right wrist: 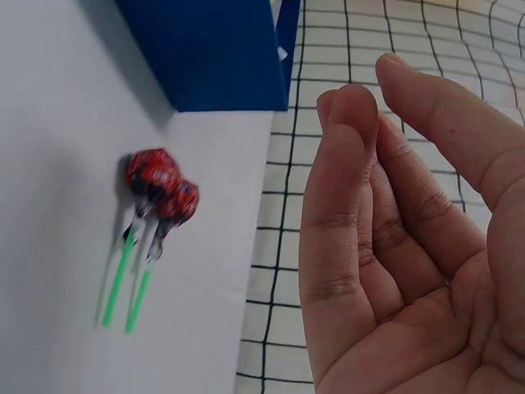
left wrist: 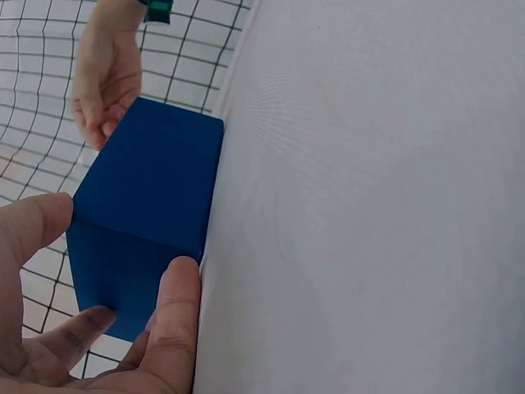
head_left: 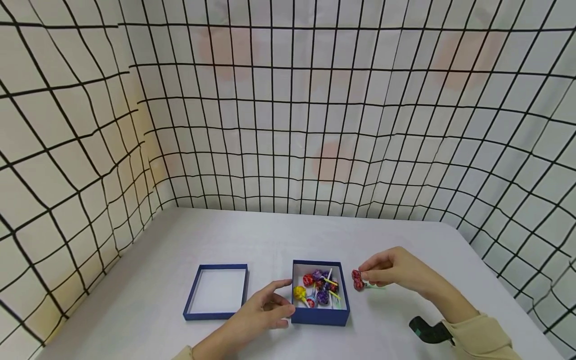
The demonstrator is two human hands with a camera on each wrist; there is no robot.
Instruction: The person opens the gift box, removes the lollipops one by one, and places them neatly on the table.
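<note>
A blue box (head_left: 320, 317) with a white inside holds several wrapped lollipops (head_left: 322, 297) in red, purple and yellow. My left hand (head_left: 263, 311) rests its fingertips against the box's left side; the left wrist view shows thumb and fingers spread on the blue wall (left wrist: 156, 176). Right of the box, two red-wrapped lollipops (right wrist: 156, 176) with green sticks lie side by side on the table. Close by them, my right hand (head_left: 400, 270) has its fingers loosely bent, and in the right wrist view nothing sits between thumb and fingertips.
A shallow blue-rimmed box lid (head_left: 211, 316) lies on the left with its white inside up. The white table (head_left: 279, 235) is bordered by black netting (head_left: 288, 150) at the back and sides. A black band (head_left: 427, 331) shows at my right wrist.
</note>
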